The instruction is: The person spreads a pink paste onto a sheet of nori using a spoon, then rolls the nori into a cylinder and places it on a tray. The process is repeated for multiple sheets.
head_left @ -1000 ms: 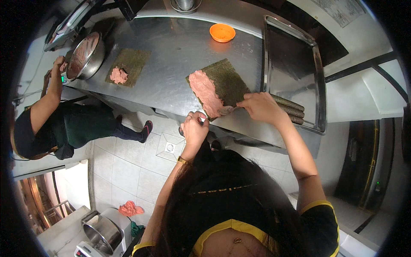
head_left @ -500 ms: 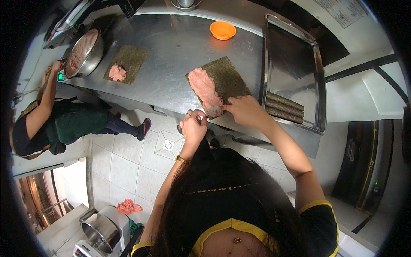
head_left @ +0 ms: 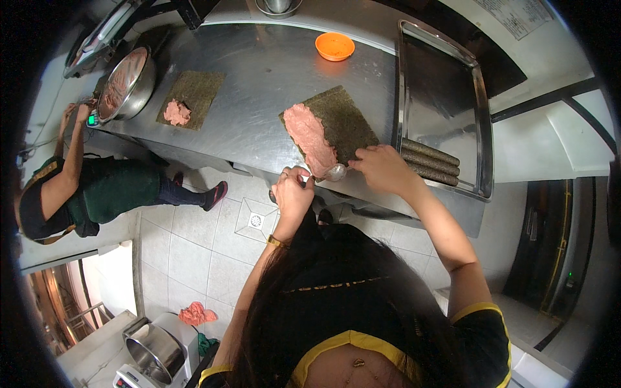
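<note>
A sheet of nori [head_left: 349, 115] lies on the steel table in front of me. Pink minced paste [head_left: 310, 139] is spread in a thick band along its left part. At the near end of the band, my left hand [head_left: 293, 195] is closed, fingertips pinched at the sheet's near corner; what they pinch is partly hidden. My right hand [head_left: 381, 169] is closed on the handle end of a small spreading tool with a shiny round blade [head_left: 337, 172]. That blade sits beside the paste's near end, at the table's front edge.
Dark nori-wrapped rolls [head_left: 430, 161] lie in a metal tray [head_left: 484, 110] on the right. An orange bowl [head_left: 335, 46] stands at the back. Leftward are another nori sheet [head_left: 204, 90] with a paste lump [head_left: 176, 112], a steel bowl [head_left: 143, 87] of paste and a co-worker [head_left: 116, 187].
The round blade has moved from the paste's near end to the right, off it. My right hand has shifted slightly right. My left hand stays at the near corner.
</note>
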Action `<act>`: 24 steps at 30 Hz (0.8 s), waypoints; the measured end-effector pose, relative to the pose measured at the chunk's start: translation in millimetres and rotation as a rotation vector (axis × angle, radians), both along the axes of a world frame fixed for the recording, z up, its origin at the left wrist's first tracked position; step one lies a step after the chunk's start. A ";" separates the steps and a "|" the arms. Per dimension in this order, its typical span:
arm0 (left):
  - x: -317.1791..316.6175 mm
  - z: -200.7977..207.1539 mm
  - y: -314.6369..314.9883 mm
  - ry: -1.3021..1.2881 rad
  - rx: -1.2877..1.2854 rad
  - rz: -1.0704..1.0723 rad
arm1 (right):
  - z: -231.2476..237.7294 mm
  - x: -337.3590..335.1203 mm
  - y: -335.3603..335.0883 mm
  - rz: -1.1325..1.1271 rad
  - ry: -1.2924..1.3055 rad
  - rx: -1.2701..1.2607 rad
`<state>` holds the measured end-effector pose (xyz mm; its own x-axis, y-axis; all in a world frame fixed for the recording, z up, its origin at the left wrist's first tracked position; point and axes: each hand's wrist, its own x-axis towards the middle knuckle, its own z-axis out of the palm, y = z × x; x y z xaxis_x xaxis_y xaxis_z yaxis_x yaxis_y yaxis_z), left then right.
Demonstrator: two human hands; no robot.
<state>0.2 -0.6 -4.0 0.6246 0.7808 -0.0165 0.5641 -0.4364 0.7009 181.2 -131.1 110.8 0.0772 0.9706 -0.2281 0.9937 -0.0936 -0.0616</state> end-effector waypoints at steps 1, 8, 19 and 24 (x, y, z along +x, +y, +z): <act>0.3 -0.5 0.1 0.004 -0.001 0.000 | 0.9 5.2 -0.3 -0.005 -0.008 -0.001; 0.7 2.1 0.3 0.002 0.027 -0.002 | 4.3 39.3 -11.8 -0.100 0.053 0.173; -3.6 -4.0 3.7 -0.083 0.014 -0.015 | -5.9 -2.8 19.8 0.143 -0.099 0.186; -2.9 0.4 2.4 -0.097 -0.018 0.007 | 0.9 2.3 23.2 0.172 -0.187 0.099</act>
